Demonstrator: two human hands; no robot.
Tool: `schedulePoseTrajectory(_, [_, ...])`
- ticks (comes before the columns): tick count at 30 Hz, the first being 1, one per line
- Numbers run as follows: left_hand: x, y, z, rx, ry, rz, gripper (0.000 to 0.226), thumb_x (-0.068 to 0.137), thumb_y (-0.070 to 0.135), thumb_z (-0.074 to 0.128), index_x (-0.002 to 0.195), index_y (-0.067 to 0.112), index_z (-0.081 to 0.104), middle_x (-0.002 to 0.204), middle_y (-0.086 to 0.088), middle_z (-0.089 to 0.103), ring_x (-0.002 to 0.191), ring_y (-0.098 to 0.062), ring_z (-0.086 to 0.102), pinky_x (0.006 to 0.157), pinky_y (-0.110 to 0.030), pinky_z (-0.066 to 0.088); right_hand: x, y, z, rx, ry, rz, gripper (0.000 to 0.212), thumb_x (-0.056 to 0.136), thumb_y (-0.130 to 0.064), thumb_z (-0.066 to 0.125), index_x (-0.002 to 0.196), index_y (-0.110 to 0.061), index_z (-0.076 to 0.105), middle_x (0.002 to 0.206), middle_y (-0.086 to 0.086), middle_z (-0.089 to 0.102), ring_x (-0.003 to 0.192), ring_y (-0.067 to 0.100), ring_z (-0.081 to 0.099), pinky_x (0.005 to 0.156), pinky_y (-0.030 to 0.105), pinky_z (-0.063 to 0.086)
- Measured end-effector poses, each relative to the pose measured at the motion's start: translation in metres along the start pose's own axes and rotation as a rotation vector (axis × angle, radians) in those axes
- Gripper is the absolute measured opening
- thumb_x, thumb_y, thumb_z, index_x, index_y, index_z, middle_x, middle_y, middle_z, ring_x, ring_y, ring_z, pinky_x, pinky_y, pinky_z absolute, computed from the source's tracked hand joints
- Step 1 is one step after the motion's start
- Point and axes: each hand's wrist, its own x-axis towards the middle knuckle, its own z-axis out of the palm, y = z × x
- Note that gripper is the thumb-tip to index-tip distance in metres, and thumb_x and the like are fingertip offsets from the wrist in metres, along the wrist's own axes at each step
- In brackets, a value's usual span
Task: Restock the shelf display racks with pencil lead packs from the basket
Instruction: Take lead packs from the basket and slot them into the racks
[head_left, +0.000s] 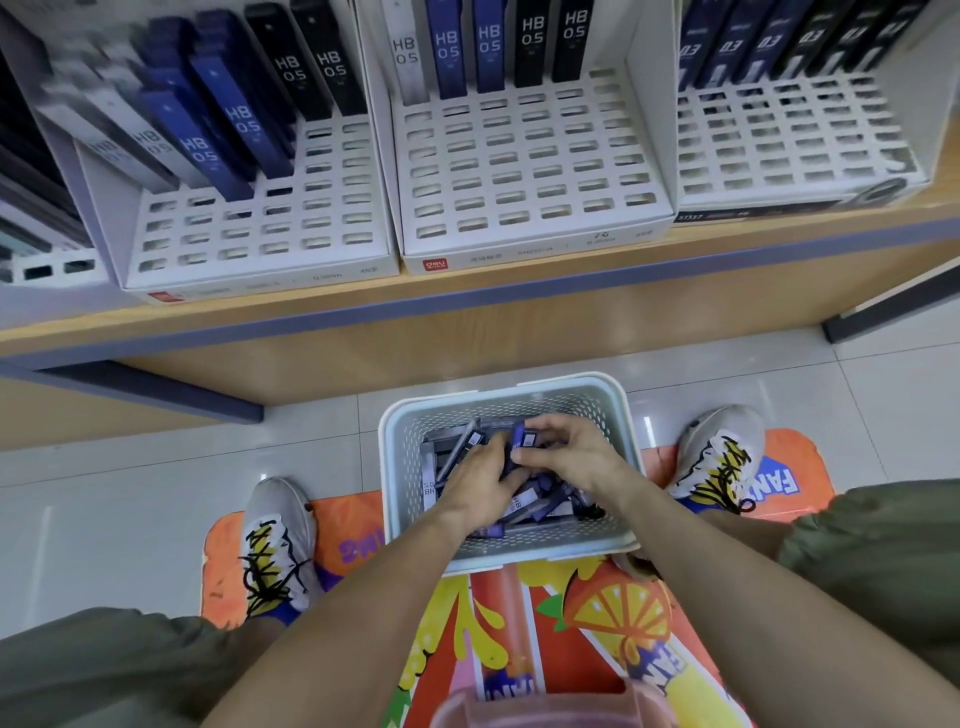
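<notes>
Both hands sunk in pale perforated plastic basket (511, 556), blue pencil lead pack (519, 435) pinched by right hand (571, 457) fingers (545, 423), left hand (480, 483) fingers curled around packs beneath

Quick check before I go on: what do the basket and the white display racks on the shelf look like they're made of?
Basket: looks like moulded plastic, pale grey-white, matte, with rows of punched holes and a rounded rim. Display racks: probably white printed cardboard, judging by the thin folded walls, die-cut slot grid and printed front label, though thin plastic can't be ruled out.
</notes>
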Motion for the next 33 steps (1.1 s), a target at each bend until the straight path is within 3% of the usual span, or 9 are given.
schedulePoseTrajectory(4, [-0.003, 0.005, -0.010, -0.187, -0.015, -0.003, 0.041, 0.102, 0.028, 0.060, 0.141, 0.025, 0.046, 0.123, 0.006, 0.066, 0.112, -0.011, 0.062, 0.093, -0.024, 0.047, -0.004, -0.009, -0.001, 0.097, -0.026, -0.023, 0.021, 0.082, 0.003, 0.079, 0.095, -0.011, 0.071, 0.076, 0.016, 0.066, 0.062, 0.019, 0.064, 0.067, 0.026, 0.059])
schedulePoseTrajectory(9, [-0.006, 0.006, -0.015, -0.357, 0.010, -0.001, 0.033, 0.099, 0.030, 0.065, 0.130, 0.031, 0.056, 0.113, 0.006, 0.072, 0.108, -0.013, 0.067, 0.101, -0.040, 0.052, -0.009, -0.020, -0.005, 0.202, -0.007, 0.013, 0.027, 0.082, 0.004, 0.078, 0.107, 0.001, 0.066, 0.073, 0.013, 0.069, 0.057, 0.015, 0.066, 0.062, 0.021, 0.059])
schedulePoseTrajectory(14, [-0.012, 0.018, -0.022, -0.573, 0.028, -0.028, 0.027, 0.102, 0.022, 0.063, 0.128, 0.023, 0.058, 0.114, -0.007, 0.073, 0.108, -0.025, 0.069, 0.100, -0.039, 0.054, -0.014, -0.030, -0.010, 0.252, 0.031, 0.019, 0.029, 0.087, -0.001, 0.076, 0.113, 0.001, 0.065, 0.083, 0.015, 0.072, 0.060, 0.015, 0.065, 0.063, 0.023, 0.059])
schedulePoseTrajectory(16, [-0.015, 0.019, -0.022, -0.638, 0.036, -0.049, 0.025, 0.102, 0.020, 0.063, 0.126, 0.024, 0.061, 0.115, -0.008, 0.074, 0.110, -0.026, 0.070, 0.103, -0.044, 0.053, -0.019, -0.032, -0.011, 0.192, 0.037, 0.010, 0.024, 0.090, 0.003, 0.069, 0.114, -0.002, 0.068, 0.083, 0.015, 0.071, 0.063, 0.017, 0.061, 0.060, 0.023, 0.056])
schedulePoseTrajectory(19, [-0.020, 0.024, -0.019, -0.741, 0.026, -0.070, 0.026, 0.102, 0.017, 0.063, 0.127, 0.021, 0.063, 0.115, -0.006, 0.076, 0.108, -0.024, 0.072, 0.103, -0.049, 0.053, -0.022, -0.030, -0.013, 0.037, 0.055, -0.026, 0.036, 0.091, 0.013, 0.054, 0.119, -0.007, 0.067, 0.086, 0.014, 0.069, 0.065, 0.019, 0.062, 0.062, 0.024, 0.057])
schedulePoseTrajectory(23, [-0.023, 0.027, -0.014, -0.857, 0.019, -0.092, 0.030, 0.102, 0.014, 0.061, 0.132, 0.016, 0.061, 0.118, -0.009, 0.075, 0.109, -0.027, 0.072, 0.104, -0.052, 0.052, -0.026, -0.028, -0.013, -0.034, 0.051, -0.101, 0.036, 0.093, 0.014, 0.058, 0.123, -0.005, 0.065, 0.103, 0.012, 0.070, 0.075, 0.021, 0.068, 0.068, 0.022, 0.060])
schedulePoseTrajectory(30, [-0.027, 0.032, -0.015, -0.924, 0.008, -0.078, 0.028, 0.102, 0.016, 0.063, 0.129, 0.016, 0.064, 0.117, -0.011, 0.075, 0.111, -0.028, 0.071, 0.104, -0.050, 0.053, -0.022, -0.028, -0.013, 0.082, 0.153, -0.127, 0.029, 0.089, 0.011, 0.066, 0.115, -0.002, 0.067, 0.098, 0.012, 0.068, 0.089, 0.028, 0.068, 0.082, 0.035, 0.062])
schedulePoseTrajectory(33, [-0.028, 0.037, -0.017, -0.896, 0.007, -0.041, 0.023, 0.103, 0.015, 0.060, 0.125, 0.015, 0.064, 0.110, -0.012, 0.075, 0.095, -0.026, 0.074, 0.094, -0.049, 0.058, -0.019, -0.030, -0.015, 0.173, 0.199, -0.066, 0.027, 0.088, 0.012, 0.067, 0.114, 0.004, 0.067, 0.097, 0.017, 0.070, 0.088, 0.031, 0.069, 0.087, 0.044, 0.061])
